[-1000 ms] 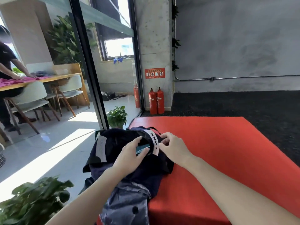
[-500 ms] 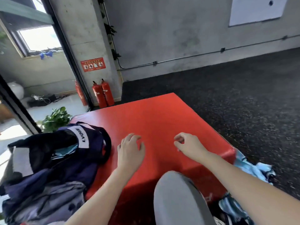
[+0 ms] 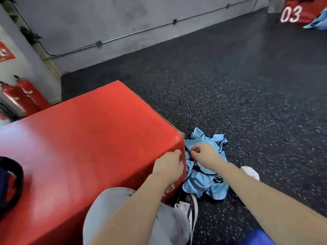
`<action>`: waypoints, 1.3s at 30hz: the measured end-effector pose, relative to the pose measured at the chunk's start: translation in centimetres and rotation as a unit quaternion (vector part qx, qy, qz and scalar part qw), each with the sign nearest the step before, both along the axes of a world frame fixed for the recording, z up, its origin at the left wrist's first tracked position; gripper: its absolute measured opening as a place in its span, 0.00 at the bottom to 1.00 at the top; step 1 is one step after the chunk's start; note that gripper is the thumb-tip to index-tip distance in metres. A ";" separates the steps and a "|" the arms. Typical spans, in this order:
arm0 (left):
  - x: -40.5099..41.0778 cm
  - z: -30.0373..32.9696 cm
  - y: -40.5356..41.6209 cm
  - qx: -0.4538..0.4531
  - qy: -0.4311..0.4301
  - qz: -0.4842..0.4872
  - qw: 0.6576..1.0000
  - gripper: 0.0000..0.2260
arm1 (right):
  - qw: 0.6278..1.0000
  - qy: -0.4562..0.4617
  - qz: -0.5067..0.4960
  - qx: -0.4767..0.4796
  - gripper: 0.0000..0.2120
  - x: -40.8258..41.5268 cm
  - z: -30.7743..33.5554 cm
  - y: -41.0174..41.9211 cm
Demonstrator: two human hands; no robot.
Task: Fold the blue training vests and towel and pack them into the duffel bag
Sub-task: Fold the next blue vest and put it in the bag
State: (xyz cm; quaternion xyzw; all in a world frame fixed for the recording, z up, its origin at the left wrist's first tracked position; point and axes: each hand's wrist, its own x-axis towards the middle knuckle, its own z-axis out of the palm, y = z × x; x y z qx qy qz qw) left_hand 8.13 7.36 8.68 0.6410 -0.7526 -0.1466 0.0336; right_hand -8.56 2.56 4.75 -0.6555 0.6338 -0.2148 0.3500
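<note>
- Red padded block on speckled dark floor, grey wall behind.
- Blue vests crumpled on the floor beside the block.
- Right hand, fingers curled, pinches the vests; left hand rests curled on the block's corner.

Smooth, faintly glossy red vinyl box, thin shiny blue vest cloth, rough speckled rubber floor

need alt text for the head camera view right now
A person's right hand reaches down to a crumpled light blue training vest lying on speckled dark floor beside a red padded box, fingers curled at the fabric. Their left hand rests on the box's near corner.
</note>
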 end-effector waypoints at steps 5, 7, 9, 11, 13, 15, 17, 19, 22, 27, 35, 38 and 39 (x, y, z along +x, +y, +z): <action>-3.6 -4.1 -1.8 0.069 -0.052 -0.058 0.994 0.13 | 0.997 0.022 -0.025 0.072 0.09 -4.1 -5.8 -0.4; -4.6 -5.8 -2.6 0.113 -0.054 -0.060 0.990 0.15 | 0.995 0.033 -0.031 0.090 0.08 -5.2 -8.0 -0.7; -5.5 -7.7 -3.7 0.142 -0.050 -0.058 0.987 0.13 | 0.993 0.033 -0.043 0.108 0.08 -6.2 -10.2 -1.2; -6.3 -9.6 -4.6 0.162 -0.038 -0.051 0.985 0.12 | 0.990 0.030 -0.057 0.123 0.08 -7.2 -12.5 -1.8; -6.9 -11.4 -5.4 0.186 -0.029 -0.044 0.981 0.13 | 0.988 0.027 -0.066 0.137 0.08 -7.8 -14.6 -2.4; -7.4 -13.1 -6.0 0.213 -0.018 -0.038 0.976 0.15 | 0.986 0.032 -0.067 0.147 0.07 -8.2 -16.7 -2.9; -8.0 -14.7 -6.6 0.233 -0.012 -0.038 0.972 0.19 | 0.985 0.049 -0.065 0.154 0.08 -8.6 -18.7 -3.3; -8.4 -15.9 -7.4 0.243 0.001 -0.033 0.969 0.20 | 0.984 0.059 -0.064 0.159 0.11 -9.0 -20.6 -3.6; -8.7 -17.3 -8.5 0.248 0.029 -0.015 0.968 0.23 | 0.985 0.065 -0.060 0.149 0.18 -9.3 -22.8 -4.3; -8.9 -18.4 -9.4 0.254 0.048 0.016 0.966 0.29 | 0.979 0.129 -0.021 0.154 0.19 -9.9 -25.8 -4.9; -9.8 -18.2 -9.3 0.255 0.065 0.025 0.964 0.31 | 0.985 0.153 -0.029 0.074 0.07 -9.3 -27.6 -5.4; -9.7 -17.7 -9.1 0.254 0.063 0.025 0.965 0.32 | 0.989 0.133 -0.019 0.063 0.02 -9.4 -27.4 -5.5; -9.6 -17.5 -9.0 0.252 0.063 0.025 0.965 0.32 | 0.989 0.131 -0.014 0.063 0.01 -9.5 -27.4 -5.5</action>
